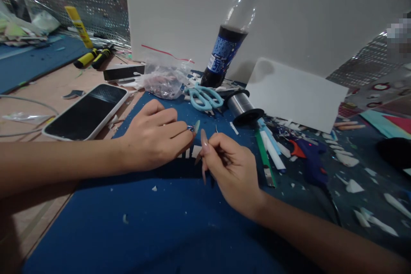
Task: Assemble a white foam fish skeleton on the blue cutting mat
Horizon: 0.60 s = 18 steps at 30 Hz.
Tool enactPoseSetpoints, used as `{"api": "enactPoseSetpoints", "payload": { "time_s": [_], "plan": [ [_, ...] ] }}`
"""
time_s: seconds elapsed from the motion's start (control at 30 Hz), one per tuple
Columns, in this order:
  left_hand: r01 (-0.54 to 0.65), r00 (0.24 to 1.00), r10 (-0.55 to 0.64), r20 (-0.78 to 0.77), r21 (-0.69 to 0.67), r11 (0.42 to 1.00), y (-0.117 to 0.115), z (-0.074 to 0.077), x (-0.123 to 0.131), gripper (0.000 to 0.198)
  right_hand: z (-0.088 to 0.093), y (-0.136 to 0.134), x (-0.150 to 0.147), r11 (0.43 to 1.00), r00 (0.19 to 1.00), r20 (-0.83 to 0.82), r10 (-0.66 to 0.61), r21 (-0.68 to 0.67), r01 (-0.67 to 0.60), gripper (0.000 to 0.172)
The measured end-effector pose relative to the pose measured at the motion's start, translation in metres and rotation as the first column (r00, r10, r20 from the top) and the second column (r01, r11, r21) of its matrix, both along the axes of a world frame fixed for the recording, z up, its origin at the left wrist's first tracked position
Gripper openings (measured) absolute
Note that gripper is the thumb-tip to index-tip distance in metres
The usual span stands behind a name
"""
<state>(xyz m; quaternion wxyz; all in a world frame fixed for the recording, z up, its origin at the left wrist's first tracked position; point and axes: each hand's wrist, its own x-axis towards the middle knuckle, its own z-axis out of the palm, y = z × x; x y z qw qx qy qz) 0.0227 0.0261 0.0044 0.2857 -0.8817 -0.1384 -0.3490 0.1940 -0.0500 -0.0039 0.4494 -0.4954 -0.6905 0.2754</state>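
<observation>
My left hand [159, 135] is closed, back of the hand up, over the blue mat [154, 218]. At its fingertips shows a small glittery bit [191, 128] that is too small to name. My right hand [236, 167] faces it, thumb and fingers pinched together, long nails pointing left. What the right fingers hold, if anything, is hidden. A short curved strand [216, 129] stands just above the right fingers. Small white pieces [196, 151] lie behind and below the two hands. Nearest beyond them are light blue scissors [205, 97] and a spool of clear line [240, 106].
A phone [86, 113] lies left. Behind stand a part-filled cola bottle [226, 38] and a plastic bag [165, 77]. To the right are a green-edged cutter-like strip [265, 154], a glue gun [310, 160] with its cord, a white board [295, 94] and scattered white scraps [353, 186].
</observation>
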Motion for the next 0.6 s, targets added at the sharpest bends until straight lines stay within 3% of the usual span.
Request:
{"api": "enactPoseSetpoints", "payload": {
  "time_s": [0.6],
  "plan": [
    [-0.005,1.000,0.005,-0.002,0.027,1.000,-0.0021,-0.0003,-0.0005,0.032,0.0005,0.0001,0.0008,1.000,0.997,0.076,-0.013,0.029,0.011,0.027]
  ]
}}
